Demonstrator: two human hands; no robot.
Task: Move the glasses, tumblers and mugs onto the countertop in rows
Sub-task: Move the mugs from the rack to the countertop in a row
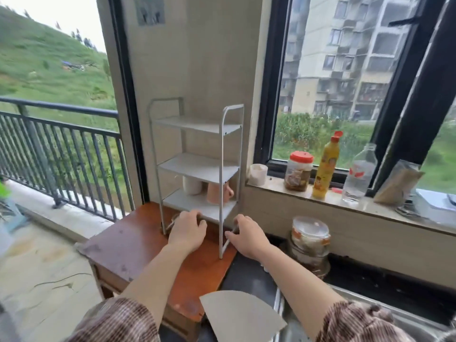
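Pink mug (218, 193) stood on the rack shelf (183, 201) just above my left grip (188, 229), which clasped a glass (173, 219); of my right grip (246, 236) I could not tell.

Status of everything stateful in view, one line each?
left hand: fingers curled on left glass
right hand: grips right glass
white mug: standing on rack lowest shelf
pink mug: beside it, handle right
jar: red lid on
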